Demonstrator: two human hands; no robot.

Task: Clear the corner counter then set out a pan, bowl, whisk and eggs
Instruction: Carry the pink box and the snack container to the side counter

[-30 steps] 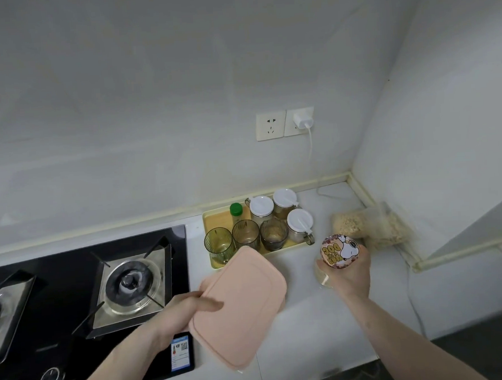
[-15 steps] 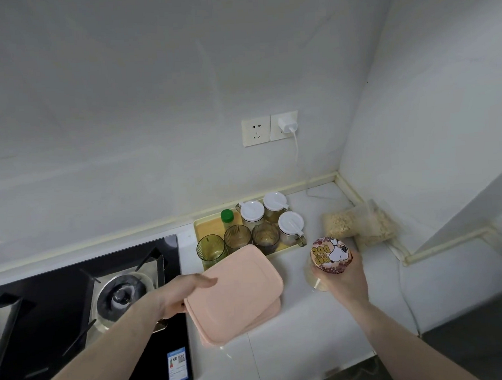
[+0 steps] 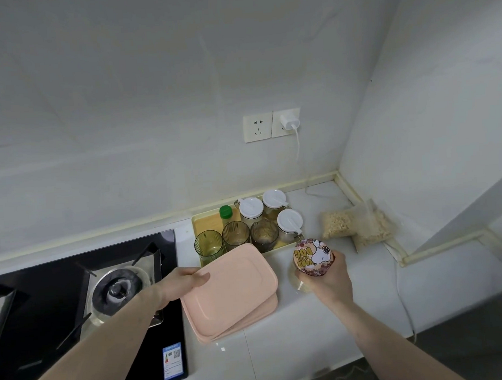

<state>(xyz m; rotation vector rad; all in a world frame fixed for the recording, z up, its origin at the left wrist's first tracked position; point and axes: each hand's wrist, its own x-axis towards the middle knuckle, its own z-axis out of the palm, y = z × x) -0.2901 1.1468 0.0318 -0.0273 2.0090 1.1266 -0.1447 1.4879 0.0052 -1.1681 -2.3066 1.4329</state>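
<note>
The task is judged to be at its first part only: the clearing of the corner is under way and nothing has been set out. The pink trays (image 3: 230, 288), a stack of two as it seems, are gripped at their left edge by the left hand (image 3: 180, 285), with the thumb on top and the other fingers hidden below; whether the stack rests on the desk (image 3: 311, 333) cannot be told. A jar (image 3: 313, 262) with a cartoon lid is held in the right hand (image 3: 330, 282), the fingers curled round it, at the centre right of the frame.

Much is left in the corner. A yellow tray (image 3: 205, 225) with glasses and lidded jars stands against the wall at the centre, and two bags (image 3: 355, 227) of grain lie to the right of it, near the side wall. A charger cable (image 3: 299, 154) hangs from the socket above. No pan, bowl, whisk or eggs are seen anywhere in the frame, so the whole second part is judged not yet begun.
</note>
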